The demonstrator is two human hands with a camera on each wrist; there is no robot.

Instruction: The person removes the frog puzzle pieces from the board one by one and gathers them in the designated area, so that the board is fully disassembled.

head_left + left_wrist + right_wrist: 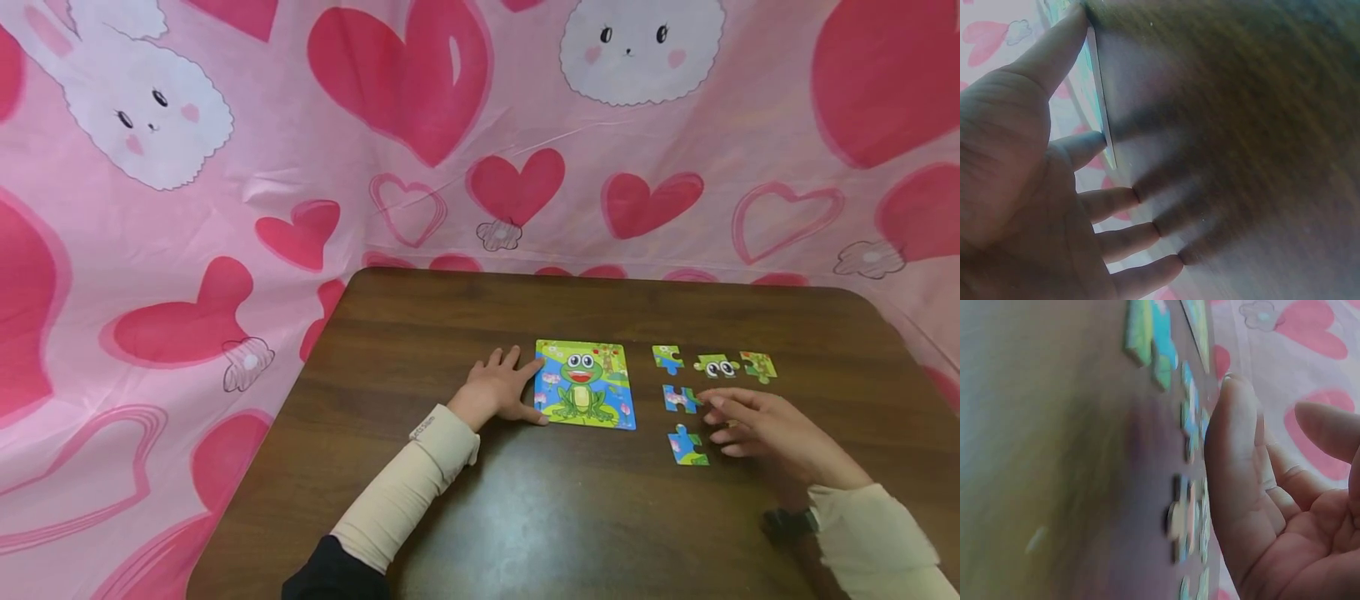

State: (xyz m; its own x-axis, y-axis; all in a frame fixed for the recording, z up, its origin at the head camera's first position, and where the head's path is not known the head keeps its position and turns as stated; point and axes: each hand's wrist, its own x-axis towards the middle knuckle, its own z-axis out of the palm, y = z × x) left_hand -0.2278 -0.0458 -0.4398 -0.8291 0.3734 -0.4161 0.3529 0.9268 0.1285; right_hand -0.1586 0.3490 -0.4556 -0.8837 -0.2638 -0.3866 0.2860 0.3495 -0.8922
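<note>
A square frog picture card (585, 385) lies flat on the table. My left hand (498, 388) spreads its fingers at the card's left side, with thumb and index fingertips at its edge. To the right, my right hand (776, 429) hovers with loosely bent fingers and nothing between them. Its fingertips are right at the right end of a blue jigsaw piece with pink flowers (678, 398). Below that lies a blue and green corner piece (686, 447). In the right wrist view, more jigsaw pieces (1179, 519) show beside the fingers; the hand hides them in the head view.
Along the back lie a blue and green piece (666, 358), a piece with the frog's eyes (717, 367) and a piece with a tree (760, 365). The brown wooden table (420, 333) ends at a pink heart-print cloth (330, 117) behind and at the left.
</note>
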